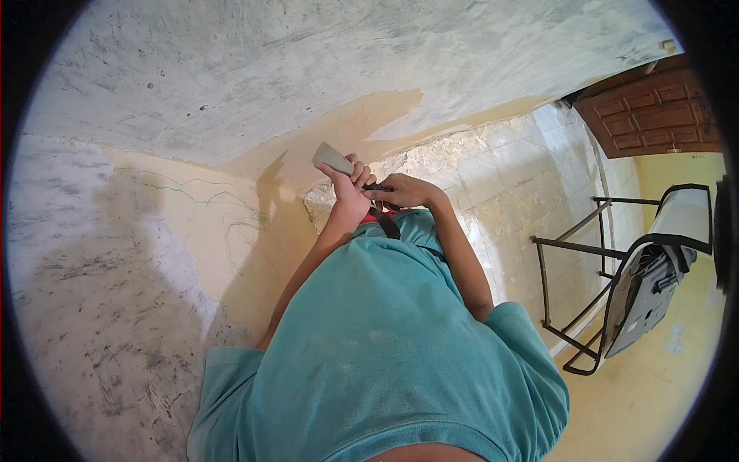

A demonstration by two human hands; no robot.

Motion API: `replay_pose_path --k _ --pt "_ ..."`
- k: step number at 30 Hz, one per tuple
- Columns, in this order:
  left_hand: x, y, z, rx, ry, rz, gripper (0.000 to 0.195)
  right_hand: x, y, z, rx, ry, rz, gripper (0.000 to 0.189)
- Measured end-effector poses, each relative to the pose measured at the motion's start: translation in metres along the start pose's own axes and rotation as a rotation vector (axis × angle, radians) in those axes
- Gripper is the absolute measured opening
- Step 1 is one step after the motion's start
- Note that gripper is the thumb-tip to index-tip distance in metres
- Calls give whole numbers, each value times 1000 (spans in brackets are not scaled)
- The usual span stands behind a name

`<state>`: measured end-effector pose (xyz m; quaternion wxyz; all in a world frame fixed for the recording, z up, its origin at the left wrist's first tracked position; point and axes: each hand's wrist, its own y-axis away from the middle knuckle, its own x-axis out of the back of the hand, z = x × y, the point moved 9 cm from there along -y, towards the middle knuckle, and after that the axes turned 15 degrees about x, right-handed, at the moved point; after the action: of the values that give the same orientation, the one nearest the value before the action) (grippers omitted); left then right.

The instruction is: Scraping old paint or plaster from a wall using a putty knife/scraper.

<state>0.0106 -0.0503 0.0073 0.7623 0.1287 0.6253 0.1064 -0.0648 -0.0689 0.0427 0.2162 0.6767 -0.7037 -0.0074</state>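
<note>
My left hand [351, 183] is closed around a scraper. The scraper's flat grey blade [332, 158] sticks out past the thumb, up and to the left. Its dark handle [376, 187] runs toward my right hand [407, 190], whose bent fingers are at the handle's end. Whether the right fingers grip it firmly is hard to see. Both hands are close together at my waist, in front of my teal shirt [398, 346]. Just below them hangs a dark strap [385, 222], beside a bit of red cloth [369, 218].
Walls with patchy white-grey coating [231, 69] and bare cream paint [190, 202] meet in a corner ahead. Pale flakes [439, 147] litter the tiled floor [502, 173] by the wall. A metal-framed chair [583, 248] bearing grey items stands right, near a brown panelled door [652, 115].
</note>
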Motion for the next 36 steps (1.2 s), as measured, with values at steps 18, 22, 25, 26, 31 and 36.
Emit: replay_pose_path --k 18,22,25,26,31,36 --pt "-5 -10 45 -84 155 -46 29 9 -30 -24 -31 -528 336 51" --pt "-3 -18 45 -68 230 -61 26 34 -34 -30 -11 -123 453 61" --pt "-3 -16 49 -73 204 -263 20 32 -44 -30 82 3 468 61" --pt "5 -16 50 -68 201 -255 20 30 -51 -31 91 80 462 60" --pt "10 -18 54 -90 173 -221 21 35 -49 -25 73 64 462 59" --pt "25 -11 30 -7 136 -142 38 19 -26 -18 135 269 498 59"
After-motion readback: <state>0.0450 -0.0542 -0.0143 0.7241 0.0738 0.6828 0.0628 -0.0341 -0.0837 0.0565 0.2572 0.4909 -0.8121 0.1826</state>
